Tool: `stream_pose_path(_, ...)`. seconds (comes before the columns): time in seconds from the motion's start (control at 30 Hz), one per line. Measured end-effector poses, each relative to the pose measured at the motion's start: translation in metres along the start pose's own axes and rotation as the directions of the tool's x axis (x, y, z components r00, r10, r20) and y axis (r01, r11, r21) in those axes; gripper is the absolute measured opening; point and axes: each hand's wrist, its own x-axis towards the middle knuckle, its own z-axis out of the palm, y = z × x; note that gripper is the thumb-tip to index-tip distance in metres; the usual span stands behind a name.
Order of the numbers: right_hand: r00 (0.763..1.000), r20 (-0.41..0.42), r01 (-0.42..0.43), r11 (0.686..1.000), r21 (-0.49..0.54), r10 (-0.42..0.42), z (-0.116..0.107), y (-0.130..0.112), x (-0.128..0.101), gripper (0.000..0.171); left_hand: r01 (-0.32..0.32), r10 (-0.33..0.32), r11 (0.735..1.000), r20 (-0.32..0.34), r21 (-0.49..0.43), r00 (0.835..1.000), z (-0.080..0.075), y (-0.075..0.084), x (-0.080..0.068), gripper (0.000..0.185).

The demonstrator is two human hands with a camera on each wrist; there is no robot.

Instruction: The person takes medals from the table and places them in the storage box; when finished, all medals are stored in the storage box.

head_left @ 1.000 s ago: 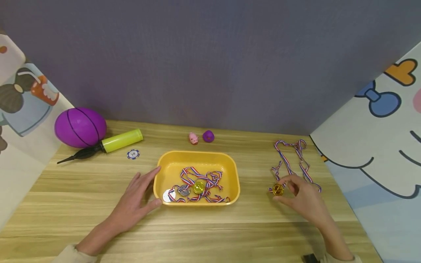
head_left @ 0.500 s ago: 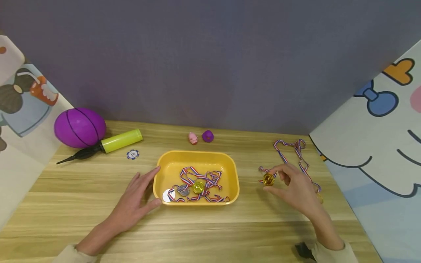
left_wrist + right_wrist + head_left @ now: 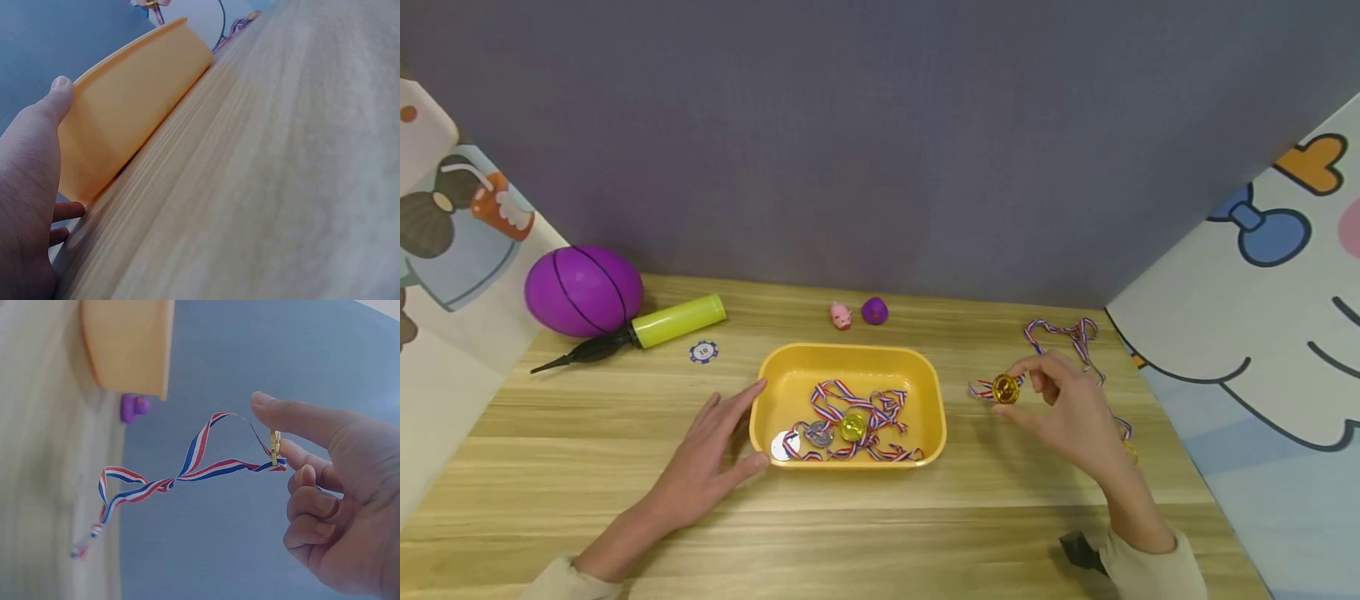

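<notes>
On my head feed, the medal (image 3: 1006, 388) at four o'clock looks like shiny gold metal; its striped ribbon (image 3: 215, 469) is smooth cloth. I see glossy yellow plastic in the tray (image 3: 850, 365) at six, pale wood grain on the tabletop (image 3: 850, 525), smooth, glossy purple on the basketball (image 3: 583, 292) at nine, and matt, cloth-like grey on the partition (image 3: 850, 150) at twelve.

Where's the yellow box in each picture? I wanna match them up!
Head: the yellow box is near the middle, a bit low, with the left hand at its left end.
Left wrist: the yellow box is at the upper left, seen from outside.
Right wrist: the yellow box is at the top, left of the middle, partly cut off.
Shared landmark: the wooden table shows in all three.
</notes>
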Motion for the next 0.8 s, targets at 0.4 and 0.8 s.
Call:
stream_pose_path(0.4, 0.991, -0.122, 0.072, 0.995, 0.064, -0.064, -0.015, -0.017, 0.020, 0.053, 0.001, -0.001, 1.000, -0.001, -0.001, 1.000, 0.001, 0.001, 0.000, 0.094)
stream_pose_path(0.8, 0.982, -0.154, 0.118, 0.990, 0.073, -0.106, -0.020, -0.042, 0.034, 0.055, -0.013, 0.013, 1.000, -0.010, 0.004, 1.000, -0.001, 0.001, 0.001, 0.093)
